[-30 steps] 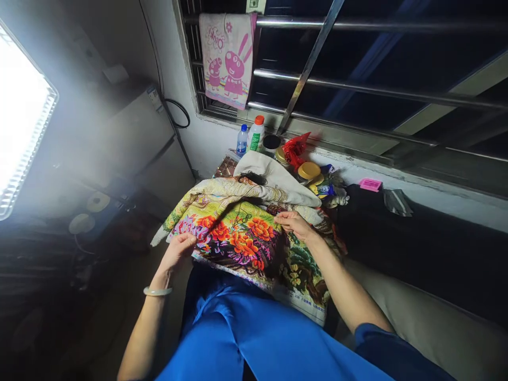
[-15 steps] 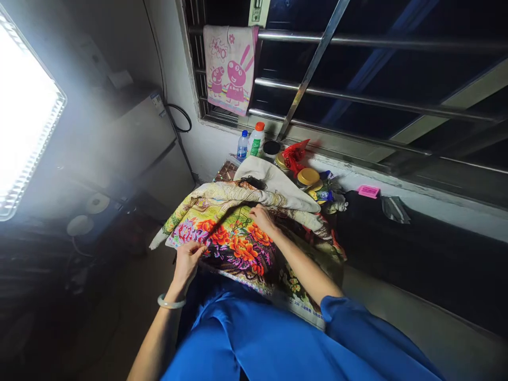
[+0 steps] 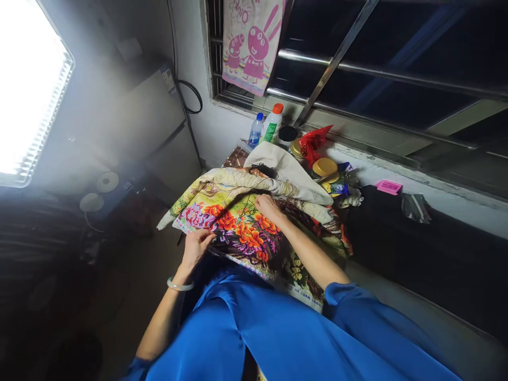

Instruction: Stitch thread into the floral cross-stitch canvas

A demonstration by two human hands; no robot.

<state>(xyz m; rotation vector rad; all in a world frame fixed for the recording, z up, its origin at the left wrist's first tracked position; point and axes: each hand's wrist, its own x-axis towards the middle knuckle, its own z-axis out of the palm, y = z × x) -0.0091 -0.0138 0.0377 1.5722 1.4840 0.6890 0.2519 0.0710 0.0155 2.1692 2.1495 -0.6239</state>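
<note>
A cross-stitch cloth with orange and pink flowers on a dark and yellow-green ground lies across the lap, its far part rolled and bunched. At its near left edge, my left hand is closed, thumb and forefinger pinched together on the cloth. My right hand rests over the upper middle of the pattern, just below the rolled fold, with its fingers curled closed. What sits between the right fingertips is too small to make out. A thin dark line runs across the flowers between the two hands. Dark loose threads lie on the fold.
Behind the cloth stand a blue-capped bottle, a red-capped white bottle, a yellow-lidded jar and a red plastic bag. A pink pad lies right. A towel hangs on the window bars. A bright lamp glows left.
The view has shifted, so the scene sits a little further right and higher. Both hands stay at about the same places on the cloth, still closed.
</note>
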